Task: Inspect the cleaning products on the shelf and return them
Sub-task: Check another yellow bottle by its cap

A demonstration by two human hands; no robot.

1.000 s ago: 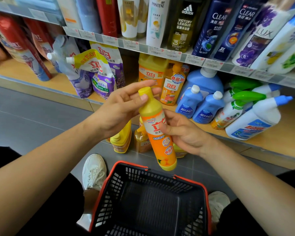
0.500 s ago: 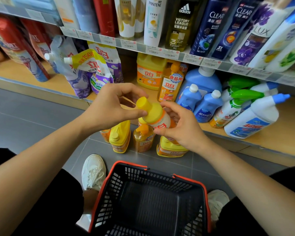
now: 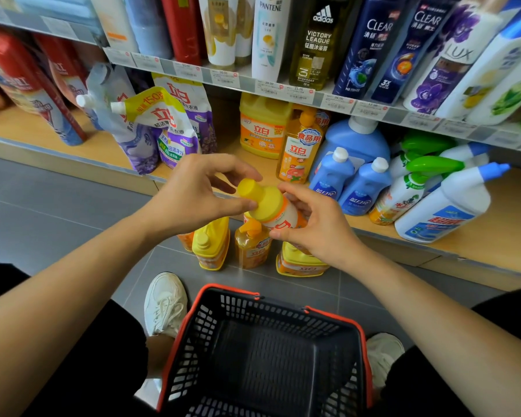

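Fingers point(image 3: 235, 168) of the left hand point(image 3: 190, 197) are pinched on the cap point(image 3: 250, 188); the bottle point(image 3: 283, 218) is gripped by the right hand point(image 3: 319, 233). Inspection is judged underway; shelving is outstanding.

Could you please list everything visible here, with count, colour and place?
Yellow-capped orange plastic detergent bottle: one, held tilted before the wooden lower shelf.
Yellow-and-orange detergent bottles: at least three, on the grey floor below it.
Purple-and-yellow refill pouches: several, lower shelf, left.
Orange dish-soap jug: one, lower shelf, centre.
Orange pump bottle: one, right of the jug.
Blue white-capped bottles: three, one large behind two small, lower shelf.
White angled-neck cleaner bottles: several, blue or green necks, lower shelf, right.
Tall shampoo and body-wash bottles: many, mixed colours, upper shelf.
Black mesh basket with red rim: one, floor, nearest camera.
White shoes: two, either side of the basket.
Left hand: pinches the bottle's cap.
Right hand: grips the bottle's body.
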